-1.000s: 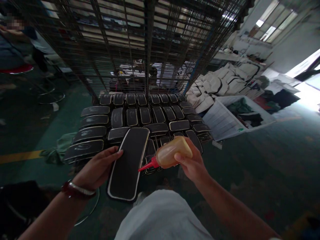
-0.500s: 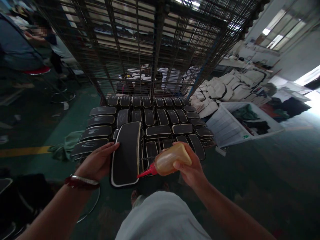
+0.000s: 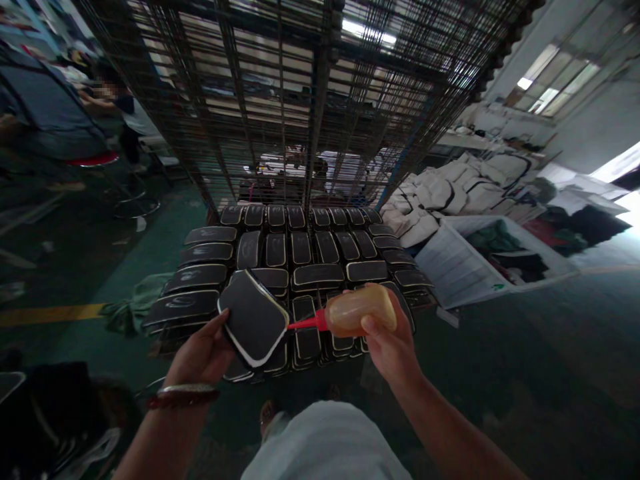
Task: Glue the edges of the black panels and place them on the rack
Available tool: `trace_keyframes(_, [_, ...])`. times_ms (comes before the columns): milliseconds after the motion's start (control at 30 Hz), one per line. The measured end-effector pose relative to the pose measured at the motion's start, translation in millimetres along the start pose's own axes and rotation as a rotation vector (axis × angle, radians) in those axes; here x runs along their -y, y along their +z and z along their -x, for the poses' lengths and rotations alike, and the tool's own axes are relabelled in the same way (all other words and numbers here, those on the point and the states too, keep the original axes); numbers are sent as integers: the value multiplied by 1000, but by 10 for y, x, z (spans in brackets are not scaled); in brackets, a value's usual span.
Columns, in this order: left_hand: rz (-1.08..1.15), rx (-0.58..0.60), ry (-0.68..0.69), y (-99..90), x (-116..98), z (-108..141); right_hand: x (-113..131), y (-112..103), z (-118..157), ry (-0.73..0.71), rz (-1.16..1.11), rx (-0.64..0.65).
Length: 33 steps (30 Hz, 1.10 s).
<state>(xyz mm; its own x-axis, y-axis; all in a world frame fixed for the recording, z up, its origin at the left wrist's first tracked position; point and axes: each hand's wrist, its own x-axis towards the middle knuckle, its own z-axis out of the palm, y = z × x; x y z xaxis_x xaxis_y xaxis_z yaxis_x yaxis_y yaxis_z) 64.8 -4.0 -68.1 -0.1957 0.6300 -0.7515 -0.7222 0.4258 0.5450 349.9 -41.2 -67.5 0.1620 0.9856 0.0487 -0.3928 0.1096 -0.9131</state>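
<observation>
My left hand (image 3: pixel 203 353) grips a black rounded panel with a pale edge (image 3: pixel 255 317) by its left side, the thumb on top. The panel is turned and tilted, one corner towards me. In my right hand (image 3: pixel 393 340) is a squeeze bottle of amber liquid (image 3: pixel 357 312), lying on its side. Its red nozzle (image 3: pixel 304 323) points left, with the tip at the panel's right corner. A yellowish line runs along the panel's upper right edge. Beneath lie rows of similar black panels (image 3: pixel 319 275), several with faint pale marks.
A tall wire rack (image 3: pixel 280 87) rises behind the panels. To the right stand a white bin (image 3: pixel 445 267) holding dark cloth and a heap of pale pieces (image 3: pixel 450 183). Green cloth (image 3: pixel 135 307) lies on the floor at left. A person (image 3: pixel 130 110) sits at the far left.
The panel has been turned in my left hand, from lengthwise to cornerwise. My right hand has moved the bottle slightly right, and the nozzle tip has shifted up to the panel's right corner.
</observation>
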Motion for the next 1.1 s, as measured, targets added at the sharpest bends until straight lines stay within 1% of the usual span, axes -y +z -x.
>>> trace_keyframes(100, [81,-5,32,18,75,-12,-4,-2,2,-27,14,-24])
trace_keyframes(300, [147,-9,52,58,155,-14,-119,-99,104,-18,11,16])
trace_keyframes(433, [151,-16,60,58,178,-48,-178,-139,200,-9,38,66])
trace_keyframes(633, [181,-43,59,97,188,-9,-158,-85,336,25,81,148])
trace_keyframes(700, [189,-38,64,90,197,-6,-135,-93,312,6,95,168])
trace_keyframes(767, [200,-38,74,61,212,-25,-108,-126,234,-58,113,168])
trace_keyframes(867, [216,-50,69,-4,230,-74,-74,-196,73,-168,133,137])
trace_keyframes(933, [226,-51,54,-35,230,-96,-67,-225,1,-200,131,122])
trace_keyframes(1000, [246,-49,48,-44,219,-103,-79,-218,-4,-191,122,124])
trace_keyframes(1100, [315,-49,42,-28,182,-106,-139,-136,85,-107,62,134])
